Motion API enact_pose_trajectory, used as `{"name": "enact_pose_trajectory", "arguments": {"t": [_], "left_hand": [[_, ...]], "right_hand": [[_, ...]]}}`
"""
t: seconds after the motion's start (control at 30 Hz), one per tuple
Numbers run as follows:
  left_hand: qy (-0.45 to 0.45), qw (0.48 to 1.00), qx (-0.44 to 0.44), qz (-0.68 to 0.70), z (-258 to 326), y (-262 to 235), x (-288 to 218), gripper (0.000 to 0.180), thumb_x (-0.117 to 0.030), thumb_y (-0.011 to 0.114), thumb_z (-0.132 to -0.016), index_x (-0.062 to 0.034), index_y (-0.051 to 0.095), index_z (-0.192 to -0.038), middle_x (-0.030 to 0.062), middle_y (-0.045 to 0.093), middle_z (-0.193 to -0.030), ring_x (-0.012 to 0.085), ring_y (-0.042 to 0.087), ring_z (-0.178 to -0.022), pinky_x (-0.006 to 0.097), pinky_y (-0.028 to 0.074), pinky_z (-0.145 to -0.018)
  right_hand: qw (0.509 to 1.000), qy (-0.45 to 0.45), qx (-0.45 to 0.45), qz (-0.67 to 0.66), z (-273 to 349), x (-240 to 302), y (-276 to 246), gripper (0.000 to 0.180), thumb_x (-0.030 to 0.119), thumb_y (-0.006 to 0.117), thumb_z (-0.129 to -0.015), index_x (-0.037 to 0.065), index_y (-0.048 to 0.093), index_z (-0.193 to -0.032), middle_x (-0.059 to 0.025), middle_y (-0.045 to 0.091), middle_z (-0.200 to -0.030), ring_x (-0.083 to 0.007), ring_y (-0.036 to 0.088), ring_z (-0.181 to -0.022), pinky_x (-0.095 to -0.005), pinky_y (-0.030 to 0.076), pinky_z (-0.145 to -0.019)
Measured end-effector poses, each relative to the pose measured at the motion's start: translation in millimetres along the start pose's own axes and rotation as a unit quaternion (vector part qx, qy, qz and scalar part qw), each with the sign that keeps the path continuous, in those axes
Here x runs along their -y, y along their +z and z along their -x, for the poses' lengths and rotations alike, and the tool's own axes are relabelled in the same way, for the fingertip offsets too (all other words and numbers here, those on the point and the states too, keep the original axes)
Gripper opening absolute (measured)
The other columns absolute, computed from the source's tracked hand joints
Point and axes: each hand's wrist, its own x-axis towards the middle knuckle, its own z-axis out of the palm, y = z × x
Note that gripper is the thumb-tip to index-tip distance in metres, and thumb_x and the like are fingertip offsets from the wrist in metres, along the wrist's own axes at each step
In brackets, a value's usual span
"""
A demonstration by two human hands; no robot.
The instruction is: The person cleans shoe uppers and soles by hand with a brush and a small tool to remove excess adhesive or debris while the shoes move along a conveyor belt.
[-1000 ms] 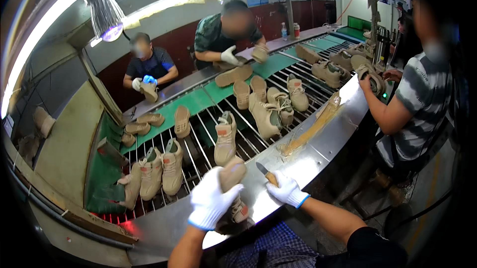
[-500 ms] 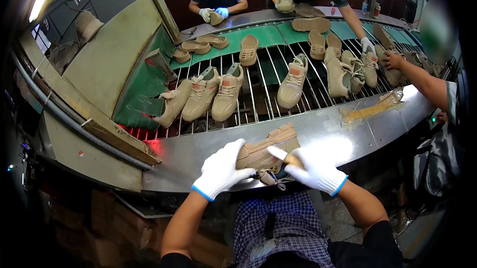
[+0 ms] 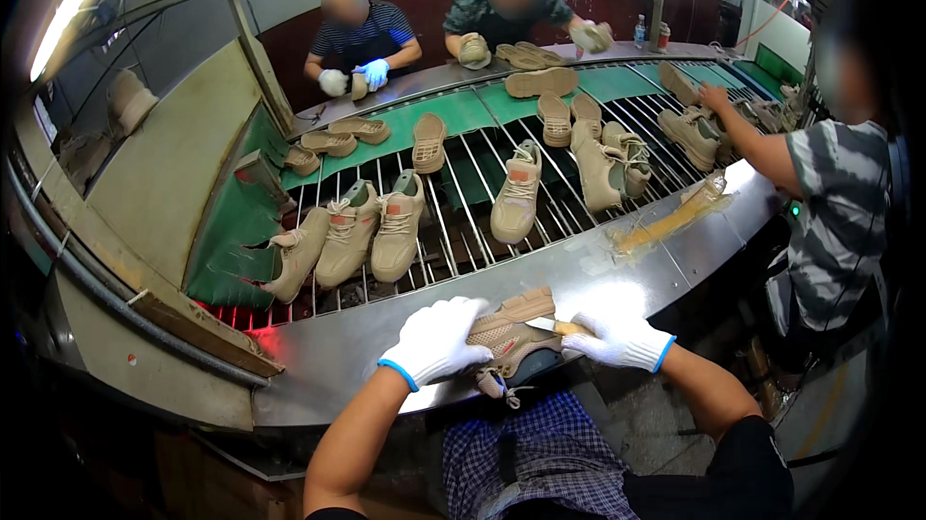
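A tan shoe [image 3: 513, 329] lies on its side on the shiny metal ledge [image 3: 405, 342] right in front of me. My left hand [image 3: 436, 340], in a white glove with a blue cuff, grips its upper. My right hand [image 3: 617, 339], gloved the same, holds a small tool with a metal blade and a pale handle [image 3: 552, 326] against the sole's edge. The shoe's laces hang over the ledge toward my lap.
Several tan shoes [image 3: 381, 231] ride on the roller conveyor [image 3: 463, 202] beyond the ledge. Loose soles [image 3: 428, 141] lie on the green belt. Two people work at the far side. A person in a striped shirt [image 3: 837, 211] stands at the right. A yellowish glue smear [image 3: 666, 224] marks the ledge.
The view has drawn closer and steadied. The shoe has been turned under my hands, and my right hand's tool now lies against the sole's edge.
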Motion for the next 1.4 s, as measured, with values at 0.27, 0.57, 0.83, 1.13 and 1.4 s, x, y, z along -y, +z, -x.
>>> {"name": "enact_pose_trajectory", "arguments": {"t": [0.27,0.57,0.83,1.13,1.4], "left_hand": [[0.077,0.987,-0.136,-0.035,6,24,-33,0.101,-0.049,0.095,-0.064,0.0000,0.053,-0.141,0.0190,0.060,-0.138,0.0394,0.055,-0.133,0.057,0.039,-0.116],[0.196,0.944,-0.250,-0.089,23,111,-94,0.073,-0.031,0.090,-0.073,-0.0048,0.065,-0.137,0.0174,0.059,-0.143,0.0406,0.056,-0.133,0.060,0.045,-0.113],[0.139,0.900,-0.398,-0.113,22,70,-63,0.071,-0.028,0.091,-0.070,-0.0034,0.066,-0.130,0.0238,0.064,-0.130,0.0459,0.067,-0.117,0.058,0.055,-0.101],[0.132,0.885,-0.444,0.041,33,11,-56,0.075,-0.017,0.099,-0.061,0.0062,0.070,-0.125,0.0256,0.074,-0.116,0.0425,0.075,-0.106,0.045,0.060,-0.097],[0.324,0.886,-0.313,-0.109,45,71,-74,0.047,-0.025,0.081,-0.073,-0.0040,0.073,-0.115,0.0159,0.072,-0.117,0.0361,0.071,-0.101,0.049,0.060,-0.090]], "right_hand": [[0.959,0.035,0.034,-0.279,28,-88,-9,0.047,0.041,0.072,-0.102,0.002,0.074,-0.129,-0.0089,0.075,-0.120,-0.0171,0.067,-0.110,-0.0336,0.053,-0.098],[0.916,-0.161,-0.368,0.025,-54,-87,18,0.032,0.035,0.072,-0.095,0.010,0.073,-0.114,-0.0154,0.068,-0.122,-0.0362,0.063,-0.115,-0.0481,0.050,-0.103],[0.863,-0.152,-0.247,-0.413,-105,-10,74,0.038,0.029,0.050,-0.113,-0.001,0.072,-0.122,-0.0218,0.074,-0.118,-0.0366,0.071,-0.113,-0.0420,0.054,-0.102],[0.935,-0.103,-0.258,-0.222,-64,52,-7,0.049,0.048,0.053,-0.108,0.005,0.063,-0.129,-0.0272,0.073,-0.114,-0.0436,0.071,-0.111,-0.0470,0.056,-0.096],[0.896,-0.120,0.081,-0.420,-44,-32,75,0.067,0.044,0.061,-0.108,0.002,0.047,-0.158,-0.0192,0.057,-0.154,-0.0263,0.052,-0.142,-0.0360,0.039,-0.121]]}}
